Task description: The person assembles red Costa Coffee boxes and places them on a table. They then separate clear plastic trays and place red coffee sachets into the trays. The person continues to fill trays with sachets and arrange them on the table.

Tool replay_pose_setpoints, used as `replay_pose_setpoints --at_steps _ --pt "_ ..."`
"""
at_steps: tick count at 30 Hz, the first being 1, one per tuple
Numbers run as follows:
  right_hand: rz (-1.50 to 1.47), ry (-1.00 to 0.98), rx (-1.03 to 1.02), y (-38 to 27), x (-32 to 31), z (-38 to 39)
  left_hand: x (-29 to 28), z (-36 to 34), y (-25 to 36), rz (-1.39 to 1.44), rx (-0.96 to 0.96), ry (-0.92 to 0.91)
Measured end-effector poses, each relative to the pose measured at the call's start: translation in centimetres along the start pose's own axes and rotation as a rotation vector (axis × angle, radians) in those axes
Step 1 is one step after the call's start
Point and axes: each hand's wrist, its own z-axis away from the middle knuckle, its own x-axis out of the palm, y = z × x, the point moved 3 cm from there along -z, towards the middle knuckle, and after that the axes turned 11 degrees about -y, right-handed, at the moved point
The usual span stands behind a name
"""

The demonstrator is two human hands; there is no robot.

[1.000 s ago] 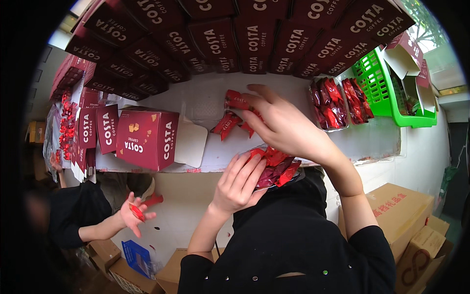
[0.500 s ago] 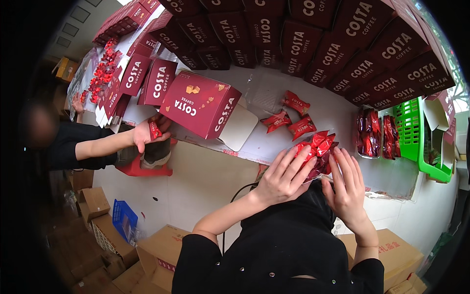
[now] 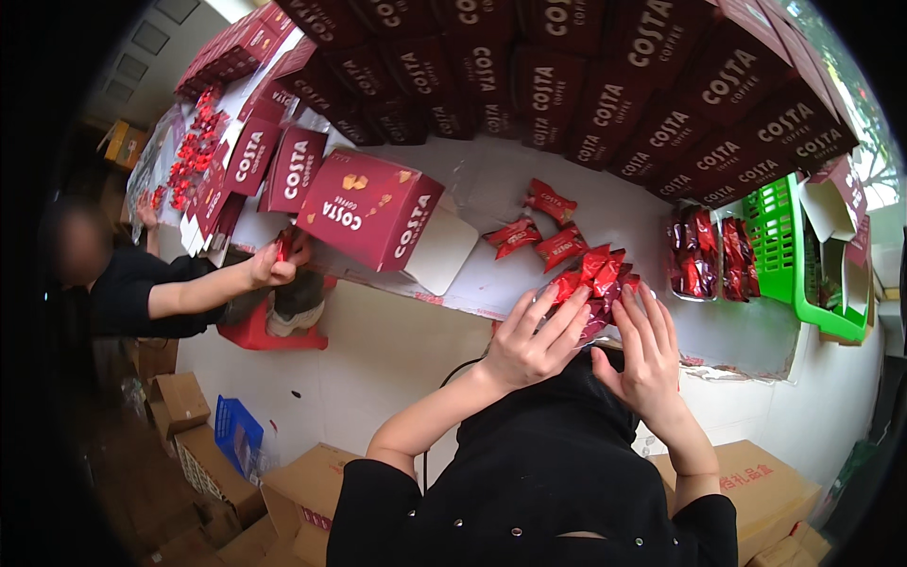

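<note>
Several red sachets point(image 3: 595, 279), bunched together, lay on the bench point(image 3: 472, 283) at its near edge, gathered between both hands. Left hand point(image 3: 534, 340): fingers spread and curved over the left side of the bunch, touching it. Right hand point(image 3: 647, 354): fingers extended along the right side, also touching; neither hand was clenched, both cupped the pile loosely rather than gripping single pieces.

Three loose sachets point(image 3: 539, 227) lay just beyond the bunch, apart from it and from each other. Open red carton point(image 3: 373, 213), tilted, flap down, stood to the left of these. Clear tray point(image 3: 704, 255) holding upright sachets sat to the right, with a green basket point(image 3: 789, 250) beside it. Stacked red cartons point(image 3: 605, 85) lined the far side of the bench.

Co-worker's hand point(image 3: 274, 269), farther left, held a small red item near the carton; sleeve dark.

Handling note, as judgement: the wrappers looked slick and light, so the bunch would be best squared with both palms pressing inward evenly, kept low on the bench, well back from the edge to stop pieces sliding off.
</note>
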Motion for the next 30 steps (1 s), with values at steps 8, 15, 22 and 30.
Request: replay_pose_setpoints --at_steps 8,15,22,30 --pt "-0.105 0.219 -0.015 2.3 -5.8 1.2 1.0 -3.3 0.8 -0.051 -0.035 0.046" --pt "0.048 0.441 0.346 10.3 -14.4 4.0 2.0 -5.4 0.7 -0.156 -0.089 0.056" --pt "0.007 0.227 0.399 21.8 -18.5 1.7 2.5 -5.7 1.0 -0.116 -0.090 0.002" --pt "0.003 -0.193 0.155 34.0 -15.1 -10.0 2.9 -5.3 0.8 -0.103 -0.089 -0.015"
